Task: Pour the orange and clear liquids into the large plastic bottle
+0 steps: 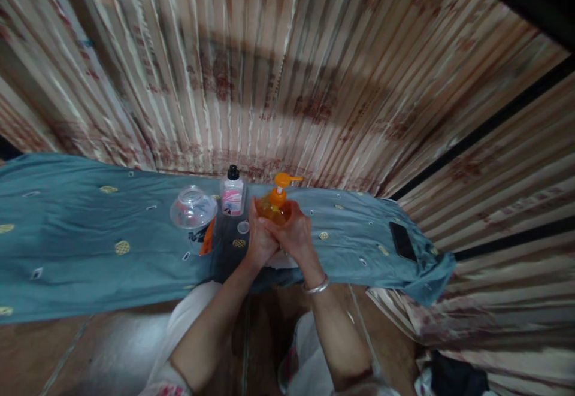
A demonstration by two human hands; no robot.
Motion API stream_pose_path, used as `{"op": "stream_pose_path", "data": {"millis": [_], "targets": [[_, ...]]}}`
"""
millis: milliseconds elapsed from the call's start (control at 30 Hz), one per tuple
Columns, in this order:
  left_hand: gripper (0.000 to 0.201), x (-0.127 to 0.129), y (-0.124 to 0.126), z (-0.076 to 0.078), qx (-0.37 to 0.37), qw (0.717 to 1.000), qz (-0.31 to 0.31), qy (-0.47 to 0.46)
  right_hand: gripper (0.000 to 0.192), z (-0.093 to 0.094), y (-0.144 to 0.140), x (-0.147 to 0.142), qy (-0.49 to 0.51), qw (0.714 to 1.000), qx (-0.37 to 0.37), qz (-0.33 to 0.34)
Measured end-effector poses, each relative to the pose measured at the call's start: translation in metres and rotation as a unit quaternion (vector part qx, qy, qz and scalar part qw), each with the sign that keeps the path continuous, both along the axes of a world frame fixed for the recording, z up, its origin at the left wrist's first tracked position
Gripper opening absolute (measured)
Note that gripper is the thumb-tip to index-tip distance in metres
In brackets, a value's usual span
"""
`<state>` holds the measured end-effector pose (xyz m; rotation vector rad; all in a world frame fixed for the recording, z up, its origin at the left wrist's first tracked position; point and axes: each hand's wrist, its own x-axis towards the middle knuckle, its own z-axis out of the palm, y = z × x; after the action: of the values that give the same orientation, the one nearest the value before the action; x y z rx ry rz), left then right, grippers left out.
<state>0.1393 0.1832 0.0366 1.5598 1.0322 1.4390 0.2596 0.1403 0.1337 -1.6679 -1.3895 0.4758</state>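
Observation:
Both of my hands are wrapped around a pump bottle (275,211) of amber liquid with an orange pump head, held upright over the cloth. My left hand (259,237) grips its left side, and my right hand (294,228) closes on the right side, with the fingers meeting in front. The lower part of the bottle is hidden behind my hands. Under them, something white (282,259) shows partly on the cloth. Just left of my hands stands a clear bottle (233,195) with a black cap and a pink label. A small clear disc (243,227) lies near my left hand.
A clear plastic cup with a domed lid (193,207) and orange-black print stands further left. A dark phone (403,241) lies at the right end of the teal patterned cloth (81,234). Pleated curtains (269,72) hang close behind and to the right.

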Motion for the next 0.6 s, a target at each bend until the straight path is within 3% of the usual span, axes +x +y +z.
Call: {"op": "stream_pose_path", "data": {"millis": [233,300,400,500,600], "targets": [[0.144,-0.015,0.0,0.012,-0.012,0.999,-0.035,-0.021,0.069,0.024,-0.022,0.024,0.016,0.995,0.023,0.1],[0.142,-0.02,-0.004,0.016,-0.014,0.998,-0.056,-0.021,0.07,0.039,-0.017,0.037,0.033,0.99,0.031,0.134],[0.137,-0.025,-0.011,0.023,-0.024,0.994,-0.106,-0.032,0.071,0.063,0.0,0.051,0.094,0.955,-0.004,0.282],[0.138,-0.026,-0.018,0.031,-0.04,0.983,-0.174,-0.053,0.076,0.08,0.015,0.053,0.1,0.934,-0.039,0.342],[0.139,-0.027,-0.022,0.035,-0.062,0.969,-0.226,-0.073,0.079,0.084,0.018,0.052,0.1,0.927,-0.056,0.357]]}}
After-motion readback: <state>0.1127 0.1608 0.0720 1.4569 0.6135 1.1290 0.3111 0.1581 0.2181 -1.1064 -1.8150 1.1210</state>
